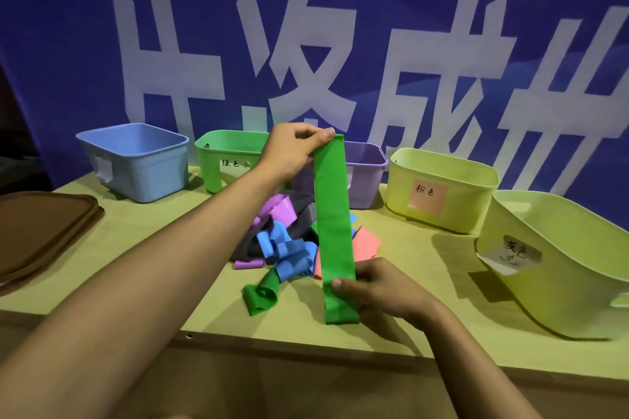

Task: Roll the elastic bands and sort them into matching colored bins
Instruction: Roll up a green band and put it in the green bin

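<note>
- Band, green, elastic (333, 214): a flat strip held stretched upright above the table (143, 248), in front of the pile of loose bands (289, 241).
- Left hand (292, 150): thumb and fingers pinch the strip's top end, level with the rims of the bins behind.
- Right hand (377, 286): fingers curl round the strip near its lower end, thumb across the front face; a short tail hangs free below.
- Handling, as judged: the strip looks thin, light and limp, hanging straight only because both ends are held. It will likely spring or uncurl if released, so rolling should begin from one end, pinched across the full width, with tension kept by the other hand.
- Green bin (221, 153): second from the left in the back row, partly behind the left forearm; the presumed destination.
- Neighbouring bins: blue (136, 160), purple (367, 173), and two yellow-green ones with paper labels (442, 190), (561, 265).
- Curled green band (260, 294): lies on the table just left of the held strip.
</note>
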